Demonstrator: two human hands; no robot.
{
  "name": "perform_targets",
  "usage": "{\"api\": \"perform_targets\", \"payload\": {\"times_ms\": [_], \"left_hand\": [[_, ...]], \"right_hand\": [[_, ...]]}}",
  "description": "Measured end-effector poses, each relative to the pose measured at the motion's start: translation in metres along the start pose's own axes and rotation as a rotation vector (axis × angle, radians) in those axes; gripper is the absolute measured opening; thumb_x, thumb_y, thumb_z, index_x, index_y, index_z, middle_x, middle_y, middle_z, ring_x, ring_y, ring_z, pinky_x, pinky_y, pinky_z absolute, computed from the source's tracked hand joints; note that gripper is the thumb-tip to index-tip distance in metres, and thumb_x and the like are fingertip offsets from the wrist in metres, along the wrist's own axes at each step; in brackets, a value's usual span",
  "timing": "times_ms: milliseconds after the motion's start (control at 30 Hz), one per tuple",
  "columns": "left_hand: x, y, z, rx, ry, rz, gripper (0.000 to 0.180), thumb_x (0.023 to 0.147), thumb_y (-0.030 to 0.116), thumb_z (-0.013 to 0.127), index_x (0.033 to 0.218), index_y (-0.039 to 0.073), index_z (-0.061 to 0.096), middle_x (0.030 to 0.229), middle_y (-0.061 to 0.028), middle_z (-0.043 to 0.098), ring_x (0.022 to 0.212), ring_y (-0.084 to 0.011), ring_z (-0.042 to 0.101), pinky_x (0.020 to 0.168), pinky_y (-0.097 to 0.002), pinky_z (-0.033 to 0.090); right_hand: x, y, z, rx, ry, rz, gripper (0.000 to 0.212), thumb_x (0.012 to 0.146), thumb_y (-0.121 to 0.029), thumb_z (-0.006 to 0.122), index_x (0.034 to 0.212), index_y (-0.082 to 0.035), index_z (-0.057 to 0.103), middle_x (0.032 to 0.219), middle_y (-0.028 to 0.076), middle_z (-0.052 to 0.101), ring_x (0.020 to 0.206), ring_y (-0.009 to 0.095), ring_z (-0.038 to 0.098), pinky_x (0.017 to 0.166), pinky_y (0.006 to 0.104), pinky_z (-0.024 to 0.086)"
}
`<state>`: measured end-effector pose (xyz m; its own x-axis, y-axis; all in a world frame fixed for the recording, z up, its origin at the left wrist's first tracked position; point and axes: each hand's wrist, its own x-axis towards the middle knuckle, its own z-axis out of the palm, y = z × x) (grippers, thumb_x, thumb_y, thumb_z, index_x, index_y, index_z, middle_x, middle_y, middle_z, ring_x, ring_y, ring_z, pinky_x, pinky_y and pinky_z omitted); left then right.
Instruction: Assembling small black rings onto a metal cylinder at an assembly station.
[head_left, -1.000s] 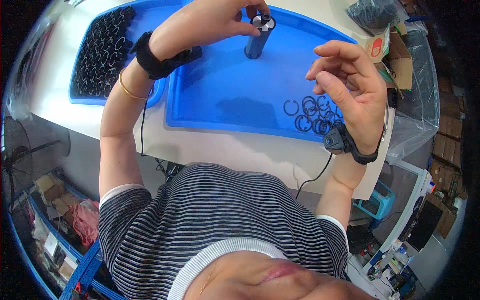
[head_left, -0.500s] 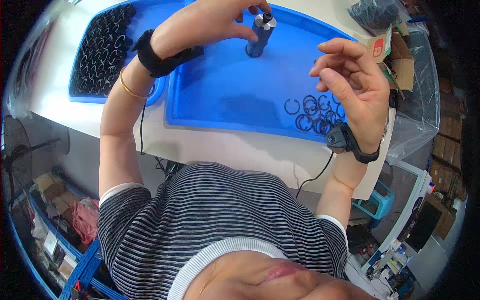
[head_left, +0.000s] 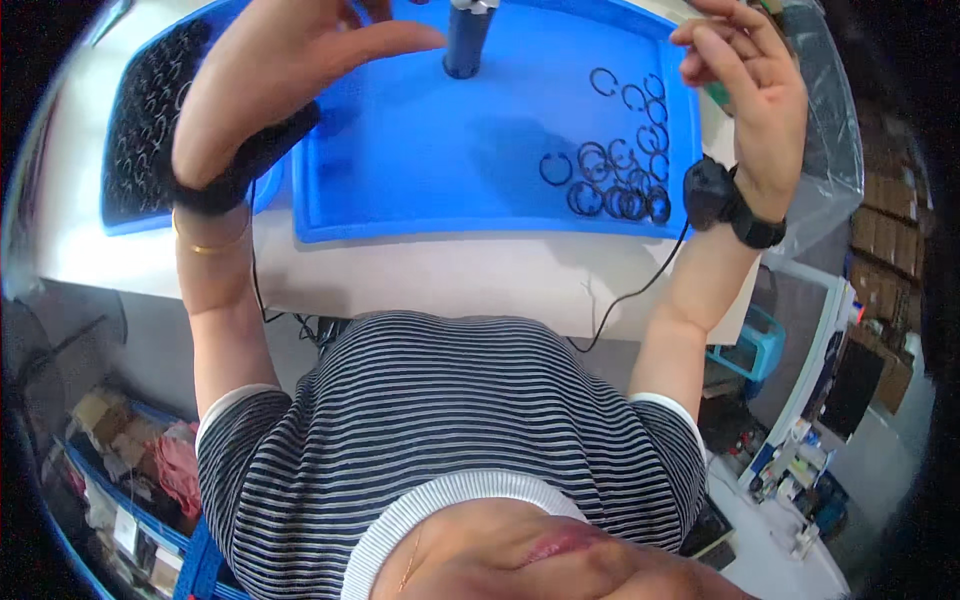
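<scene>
Dark grey metal cyl. (head_left: 465, 45) stands upright in the far part of the large blue plastic tray (head_left: 400, 160); its silvery top is cut by the frame edge, so whether a ring sits up there, can't tell. No ring seen round the visible lower body.

L hand (head_left: 295, 60) is just L of the cyl., thumb stretched out toward its side; touching or barely apart, can't tell. Other fingertips run off the top edge, so grip unclear. R hand (head_left: 762, 85) is raised over the tray's R rim, fingers loosely curled, relaxed, nothing seen in it.

Progress, as far as shows: the loose thin black open-ended metal rings (head_left: 628, 203), a dozen-plus, lie at the large tray's R side, overlapping near the front corner, a few strung out farther back; these look unhandled as yet. The smaller blue plastic tray (head_left: 135, 230) on the L has a dense batch of black C-shaped pcs (head_left: 150, 130), prob. a finished or sorted lot, but that's a guess. Done vs. left count: can't tell.

Farther out: white tabletop (head_left: 450, 275) under both trays, thin black cable (head_left: 640, 292) to the R wrist, turquoise plastic stool (head_left: 752, 348) at R.
</scene>
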<state>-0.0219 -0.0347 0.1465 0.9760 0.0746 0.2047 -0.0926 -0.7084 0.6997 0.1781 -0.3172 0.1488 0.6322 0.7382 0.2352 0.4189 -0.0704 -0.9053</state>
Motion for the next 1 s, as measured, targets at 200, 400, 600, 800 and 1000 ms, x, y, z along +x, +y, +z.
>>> {"api": "perform_targets", "payload": {"times_ms": [200, 400, 600, 800, 1000], "left_hand": [[-0.011, 0.017, 0.002, -0.060, 0.018, -0.011, 0.044, 0.080, 0.011, 0.083, 0.119, -0.001, 0.067, 0.104, -0.0127, 0.071, 0.084, -0.0183, 0.069, 0.075, -0.0300, 0.055], [-0.013, 0.015, 0.000, 0.041, 0.006, 0.009, 0.045, 0.080, 0.013, 0.084, 0.119, -0.002, 0.067, 0.103, -0.0136, 0.071, 0.082, -0.0186, 0.070, 0.074, -0.0302, 0.056], [-0.018, 0.033, 0.006, 0.099, 0.011, 0.095, 0.044, 0.079, 0.014, 0.083, 0.117, -0.002, 0.067, 0.103, -0.0143, 0.071, 0.082, -0.0194, 0.070, 0.073, -0.0311, 0.056], [-0.017, 0.018, 0.008, 0.092, -0.065, 0.025, 0.044, 0.080, 0.016, 0.083, 0.116, -0.003, 0.067, 0.102, -0.0143, 0.071, 0.082, -0.0209, 0.070, 0.074, -0.0308, 0.056], [-0.025, 0.013, 0.019, -0.033, -0.099, 0.171, 0.036, 0.084, 0.008, 0.076, 0.119, 0.004, 0.068, 0.098, -0.0055, 0.067, 0.083, -0.0141, 0.060, 0.073, -0.0278, 0.048]], "right_hand": [[-0.011, 0.035, -0.031, -0.664, -0.348, -0.043, 0.026, 0.090, -0.019, 0.073, 0.111, -0.005, 0.068, 0.091, 0.005, 0.070, 0.080, 0.014, 0.064, 0.072, 0.0298, 0.052], [-0.048, 0.053, -0.005, -0.866, -0.550, 0.110, 0.034, 0.080, -0.013, 0.078, 0.110, -0.009, 0.064, 0.093, 0.012, 0.066, 0.087, 0.030, 0.066, 0.078, 0.0404, 0.053], [-0.052, 0.066, 0.001, -0.967, -0.615, 0.045, 0.039, 0.076, -0.007, 0.079, 0.109, -0.009, 0.060, 0.100, 0.010, 0.062, 0.089, 0.031, 0.063, 0.077, 0.0421, 0.051], [-0.042, 0.064, -0.005, -0.878, -0.631, 0.130, 0.028, 0.079, -0.006, 0.076, 0.099, -0.003, 0.058, 0.089, 0.012, 0.065, 0.083, 0.033, 0.065, 0.073, 0.0418, 0.051], [-0.027, 0.039, -0.001, -0.428, -0.451, 0.321, 0.014, 0.090, -0.010, 0.072, 0.095, -0.001, 0.062, 0.077, 0.003, 0.065, 0.067, 0.012, 0.063, 0.060, 0.0278, 0.050]]}}
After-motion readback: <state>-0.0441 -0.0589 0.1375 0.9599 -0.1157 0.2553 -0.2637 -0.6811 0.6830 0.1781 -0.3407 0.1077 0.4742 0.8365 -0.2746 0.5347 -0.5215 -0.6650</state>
